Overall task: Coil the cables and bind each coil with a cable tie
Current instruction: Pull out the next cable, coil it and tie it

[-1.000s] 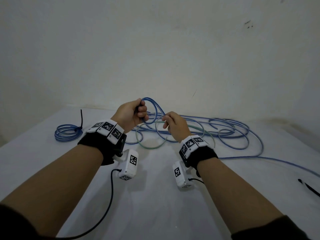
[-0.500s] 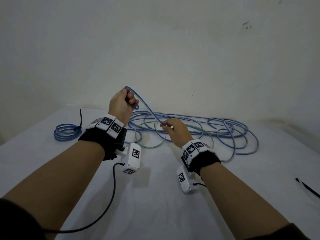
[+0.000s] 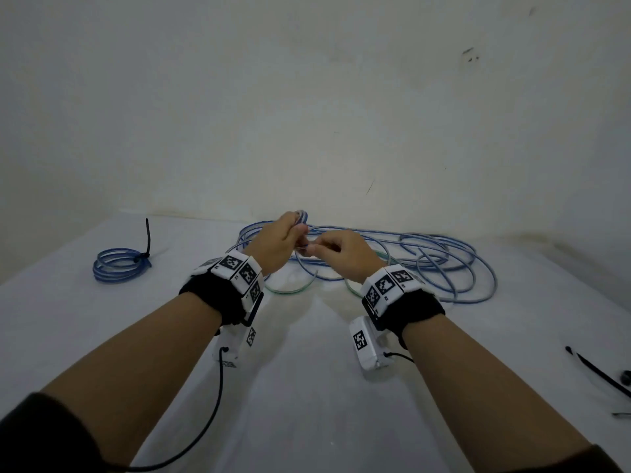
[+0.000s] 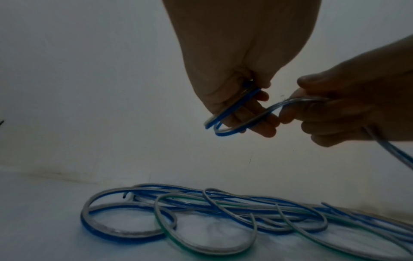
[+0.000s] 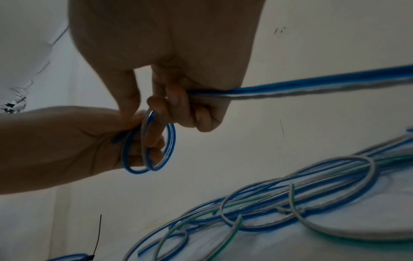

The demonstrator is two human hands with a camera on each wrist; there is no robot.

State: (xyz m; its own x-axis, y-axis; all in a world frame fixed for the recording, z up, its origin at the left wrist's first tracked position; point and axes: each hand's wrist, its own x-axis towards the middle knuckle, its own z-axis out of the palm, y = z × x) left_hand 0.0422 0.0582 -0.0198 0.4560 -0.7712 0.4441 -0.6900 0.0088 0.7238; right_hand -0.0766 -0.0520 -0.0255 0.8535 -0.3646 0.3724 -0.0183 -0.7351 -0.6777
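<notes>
My left hand (image 3: 278, 242) (image 4: 232, 98) grips two small loops of the blue cable (image 4: 230, 120) (image 5: 149, 146), raised above the table. Touching it from the right, my right hand (image 3: 336, 254) (image 5: 176, 104) pinches the same cable, whose free length (image 5: 312, 88) runs off to the right. The loose pile of blue and green cable (image 3: 426, 264) (image 4: 223, 217) lies on the table behind and below both hands. A finished blue coil (image 3: 117, 264) bound with a black cable tie (image 3: 147, 238) rests at the far left.
The white table (image 3: 307, 387) meets a pale wall at the back. Loose black cable ties (image 3: 601, 372) lie near the right edge. A black wire (image 3: 211, 421) hangs from my left wrist camera over the near table.
My left hand has come down and rightward from its raised spot. The right hand rose to meet it, and the stretched length of cable between them has become another small loop in the left hand.
</notes>
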